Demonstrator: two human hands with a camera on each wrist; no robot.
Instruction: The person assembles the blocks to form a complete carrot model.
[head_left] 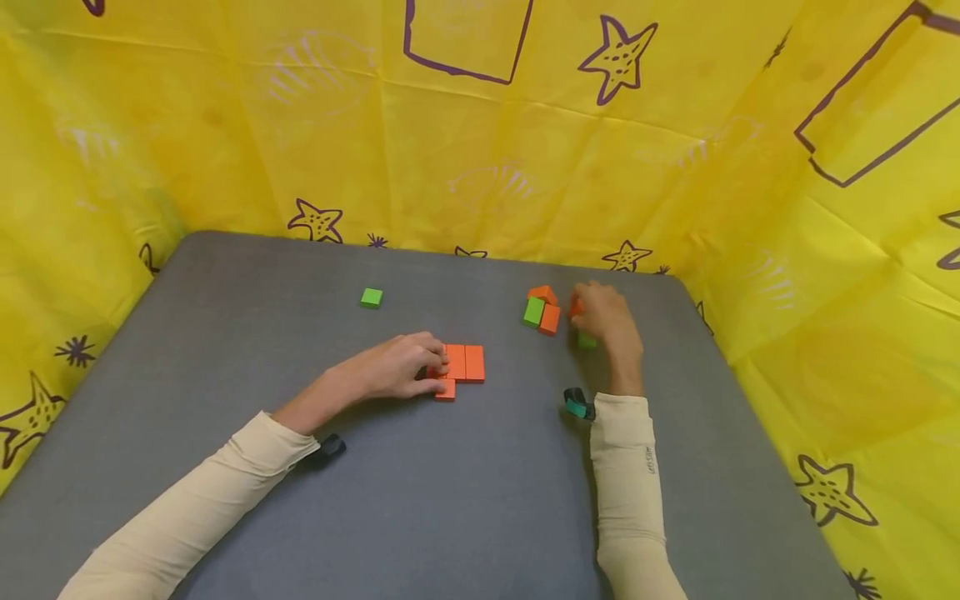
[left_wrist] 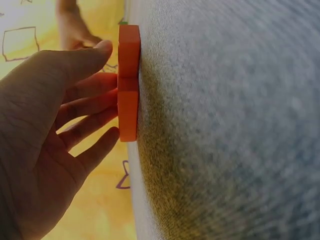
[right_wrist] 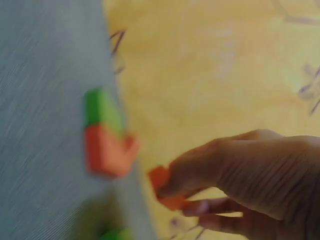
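Note:
My left hand [head_left: 393, 367] rests on flat orange blocks [head_left: 474, 364] lying side by side on the table, its fingertips touching their tops. In the left wrist view, the thumb [left_wrist: 82, 62] lies close to the top of the small orange block [left_wrist: 129, 50]. Over at the right, my right hand [head_left: 606, 321] pinches an orange block [right_wrist: 170, 187] between thumb and fingers, held above the tabletop. A green block [head_left: 587, 340] lies below that hand, partly hidden by it. Just to its left sit a green block [head_left: 534, 312], an orange block [head_left: 550, 319] and an orange triangular block [head_left: 542, 293], close together.
A lone green block [head_left: 371, 297] lies toward the back left of the grey table [head_left: 450, 500]. Yellow sheeting [head_left: 480, 150] with drawn starfish rises along the table's back and sides. A dark strap with a teal part [head_left: 577, 406] hangs by the right wrist.

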